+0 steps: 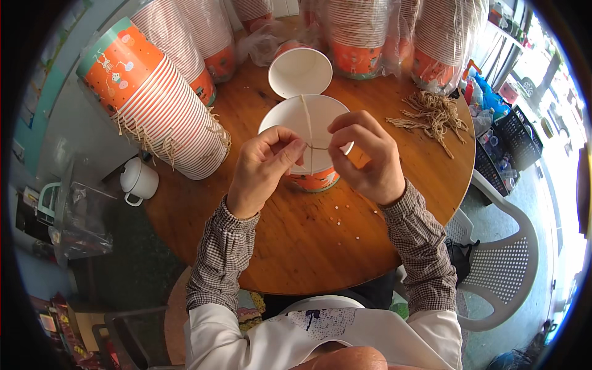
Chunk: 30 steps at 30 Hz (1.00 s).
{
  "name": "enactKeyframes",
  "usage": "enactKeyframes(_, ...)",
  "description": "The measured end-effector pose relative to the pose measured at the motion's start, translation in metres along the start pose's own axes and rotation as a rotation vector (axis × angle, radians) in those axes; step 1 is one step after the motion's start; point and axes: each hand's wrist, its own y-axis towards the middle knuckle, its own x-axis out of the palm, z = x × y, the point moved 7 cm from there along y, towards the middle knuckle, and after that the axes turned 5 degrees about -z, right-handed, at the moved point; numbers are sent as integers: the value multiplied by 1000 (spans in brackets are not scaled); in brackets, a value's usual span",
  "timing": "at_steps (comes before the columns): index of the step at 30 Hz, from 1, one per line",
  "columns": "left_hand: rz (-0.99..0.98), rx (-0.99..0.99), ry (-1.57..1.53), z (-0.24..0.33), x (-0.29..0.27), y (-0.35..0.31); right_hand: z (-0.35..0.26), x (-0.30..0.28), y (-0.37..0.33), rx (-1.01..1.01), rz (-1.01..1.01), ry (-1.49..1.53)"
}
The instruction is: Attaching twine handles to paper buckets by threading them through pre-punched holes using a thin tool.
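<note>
In front of me on the table stands an orange paper bucket [314, 182] with a white inside and an open mouth. A thin pale string [307, 115] runs across its mouth from the far rim toward me, with a crossing or knot over the near part. My left hand [264, 165] is closed at the left of the mouth, thumb and forefinger pinching the string by the crossing. From the crossing a strand goes right to my right hand [371, 155], whose curled fingers hold it. Just behind, another white-lined paper bucket [300, 72] lies tilted with its mouth toward me.
A leaning stack of nested orange buckets [169, 117] with strings hanging on it stands left, beside a white enamel mug [139, 180]. Plastic-wrapped bucket stacks [359, 37] line the back. A heap of loose strings [435, 118] lies right. A plastic chair [502, 265] stands lower right.
</note>
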Motion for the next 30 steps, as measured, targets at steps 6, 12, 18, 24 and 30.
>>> enactKeyframes(6, 2, -24, -216, 1, 10, -3, -11, 12, 11, -53, -17, 77)
enactKeyframes(12, -20, -34, -145, -2, 12, -5, 20, 20, 11, 102, 0, 252)
enactKeyframes(18, 3, 9, -136, -5, 4, -5, 33, 31, 1, 366, -59, 525)
enactKeyframes(24, 52, 87, -114, 0, 5, 3, 43, 30, -2, 337, 7, 505)
enactKeyframes(30, 109, 196, 236, 12, 8, 23, 40, 13, -1, 332, 101, 219)
